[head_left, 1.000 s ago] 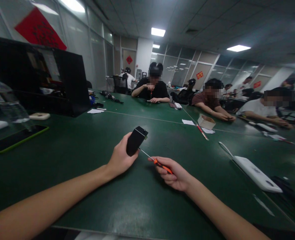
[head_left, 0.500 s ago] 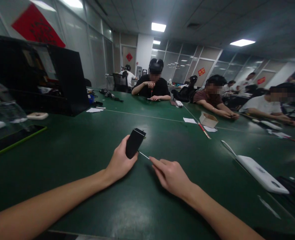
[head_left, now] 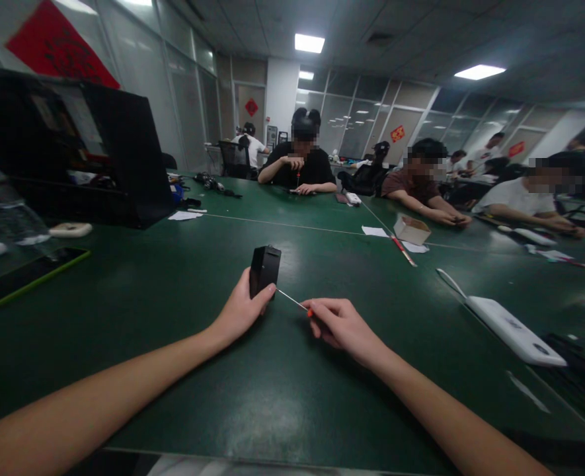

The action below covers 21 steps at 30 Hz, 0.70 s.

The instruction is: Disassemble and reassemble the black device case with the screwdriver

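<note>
My left hand [head_left: 240,307] is wrapped round a small black box-shaped device [head_left: 265,270], held upright above the green table. Its thumb presses on the near side of the box. In my right hand [head_left: 339,324] is a screwdriver [head_left: 292,300] with a thin metal shaft and an orange-red handle, mostly covered by the fingers. The shaft points up and left, and its tip meets the lower right side of the box, near my left thumb. Whether the tip sits in a screw is too small to see.
On the left are a phone with a green edge [head_left: 34,274], a clear bottle [head_left: 12,211] and a large black open case [head_left: 138,158]. To the right lie a white power bank [head_left: 513,327] and a small open carton [head_left: 412,229]. Several people sit across the green table [head_left: 173,396].
The box has turned in my left hand, showing another face. My right hand has rolled, and the orange-red handle now shows. The camera view has shifted slightly.
</note>
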Each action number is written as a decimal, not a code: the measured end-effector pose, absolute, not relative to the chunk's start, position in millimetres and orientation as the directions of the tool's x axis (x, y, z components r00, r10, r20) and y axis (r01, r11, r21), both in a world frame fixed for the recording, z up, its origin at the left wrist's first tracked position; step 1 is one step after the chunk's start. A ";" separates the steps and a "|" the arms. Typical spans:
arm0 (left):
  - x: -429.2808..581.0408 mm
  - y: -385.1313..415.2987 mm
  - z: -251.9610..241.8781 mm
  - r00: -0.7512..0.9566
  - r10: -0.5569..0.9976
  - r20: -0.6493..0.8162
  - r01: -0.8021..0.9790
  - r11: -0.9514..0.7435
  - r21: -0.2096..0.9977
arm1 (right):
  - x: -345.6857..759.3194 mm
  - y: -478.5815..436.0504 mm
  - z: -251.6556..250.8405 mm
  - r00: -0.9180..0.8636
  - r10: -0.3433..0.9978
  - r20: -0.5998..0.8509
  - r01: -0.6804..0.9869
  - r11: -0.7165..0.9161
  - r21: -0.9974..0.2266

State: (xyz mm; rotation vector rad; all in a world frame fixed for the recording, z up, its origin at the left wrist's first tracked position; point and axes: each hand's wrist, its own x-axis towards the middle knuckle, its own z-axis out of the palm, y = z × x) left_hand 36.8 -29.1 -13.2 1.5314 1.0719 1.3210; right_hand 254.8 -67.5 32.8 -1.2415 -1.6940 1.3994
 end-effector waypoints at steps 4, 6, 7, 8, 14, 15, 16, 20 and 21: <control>36.1 -27.5 -16.1 0.130 0.939 0.317 0.039 -0.324 0.945 | 258.6 -63.8 31.9 -0.478 0.838 -0.263 0.103 -0.244 -0.964; 35.6 -29.5 -15.8 0.148 0.932 0.331 0.064 -0.344 0.937 | 260.2 -62.2 31.2 -0.523 0.801 -0.293 0.032 -0.325 -0.945; 35.7 -31.3 -15.2 0.164 0.928 0.333 0.080 -0.349 0.934 | 260.5 -61.8 30.9 -0.539 0.787 -0.300 0.003 -0.354 -0.935; 36.2 -33.5 -14.5 0.180 0.926 0.333 0.093 -0.353 0.931 | 260.6 -61.6 30.6 -0.553 0.776 -0.303 -0.021 -0.376 -0.926; 42.6 -42.5 -12.2 0.245 0.909 0.337 0.005 -0.349 0.937 | 258.6 -65.3 31.3 -0.556 0.797 -0.236 -0.117 -0.357 -0.927; 43.4 -42.2 -12.4 0.252 0.909 0.332 -0.014 -0.340 0.940 | 258.3 -66.0 31.6 -0.538 0.816 -0.211 -0.134 -0.329 -0.935; 43.8 -41.6 -12.7 0.255 0.910 0.327 -0.031 -0.331 0.943 | 258.0 -66.6 31.9 -0.517 0.836 -0.186 -0.149 -0.301 -0.942; 43.9 -39.1 -13.0 0.255 0.913 0.320 -0.066 -0.313 0.947 | 255.1 -70.4 34.4 -0.420 0.903 -0.091 -0.128 -0.158 -0.979; 43.8 -39.1 -12.7 0.252 0.913 0.321 -0.060 -0.316 0.947 | 254.0 -71.8 35.2 -0.406 0.911 -0.075 -0.103 -0.127 -0.987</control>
